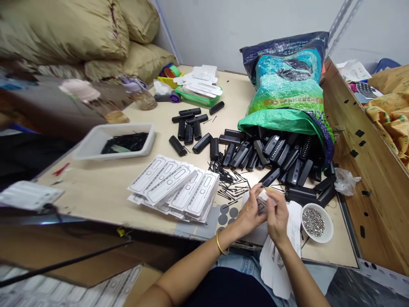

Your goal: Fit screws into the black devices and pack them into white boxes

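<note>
Both hands meet over the front edge of the table. My left hand, with a gold bangle at its wrist, is closed on a small clear plastic bag. My right hand pinches the same bag from the other side; its contents are too small to tell. Under and beside the right wrist lies a fanned stack of white printed cards. A white bowl of small metal screws stands right of the hands. Just beyond them lie loose thin black pieces and a heap of black plastic cases.
A green and blue sack spills cases at the back right. Printed cards are piled left of the hands. Further left stands a white tray of black pieces. A wooden board borders the right side.
</note>
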`<state>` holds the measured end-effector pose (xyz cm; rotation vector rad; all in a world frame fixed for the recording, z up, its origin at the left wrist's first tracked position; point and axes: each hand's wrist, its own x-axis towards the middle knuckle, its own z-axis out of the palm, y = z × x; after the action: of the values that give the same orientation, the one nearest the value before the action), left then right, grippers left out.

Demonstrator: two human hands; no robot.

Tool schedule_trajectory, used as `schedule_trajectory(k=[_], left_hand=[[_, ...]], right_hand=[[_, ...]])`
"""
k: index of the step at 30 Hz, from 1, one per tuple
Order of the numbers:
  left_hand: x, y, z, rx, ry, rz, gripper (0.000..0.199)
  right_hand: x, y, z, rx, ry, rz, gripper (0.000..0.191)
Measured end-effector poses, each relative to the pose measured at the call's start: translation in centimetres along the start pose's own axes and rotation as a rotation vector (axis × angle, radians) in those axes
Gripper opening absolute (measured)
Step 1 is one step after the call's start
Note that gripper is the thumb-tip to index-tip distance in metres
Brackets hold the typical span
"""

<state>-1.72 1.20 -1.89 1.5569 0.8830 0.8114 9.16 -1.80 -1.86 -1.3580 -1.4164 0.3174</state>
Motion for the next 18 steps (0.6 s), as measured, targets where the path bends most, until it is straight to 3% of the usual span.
schedule_trajectory(k=[2,7,11,13,16,18], left_hand=[[0.0,-0.1,0.0,0.021,-0.024,-0.003,0.076],[0.3,-0.5,0.2,0.075,0.02,0.069,0.07],[0.7,1.8,-1.1,0.312,-0.058,-0.047,0.06],[0.7,3.7,-3.6,0.523,-0.06,-0.131,0.055],[0.2,6.0,-9.3,0.804,0.157,-0.269,0.051],[-0.4,6.2,-13.3,1.049,0.281,-0.341,0.057]], right_hand=[[0.1,0.1,-0.4,-0.006,0.027,-0.01,0.023],[-0.8,0.7,0.3,-0.048,-0.034,-0.261,0.033],[-1.8,1.4,0.0,-0.062,-0.046,-0.095,0.037],[-1.8,1.8,-1.4,-0.048,-0.045,0.032,0.039],[-1.4,2.6,-4.8,-0.093,0.013,0.175,0.034],[-1.2,3.3,-7.1,-0.168,0.004,0.249,0.028]])
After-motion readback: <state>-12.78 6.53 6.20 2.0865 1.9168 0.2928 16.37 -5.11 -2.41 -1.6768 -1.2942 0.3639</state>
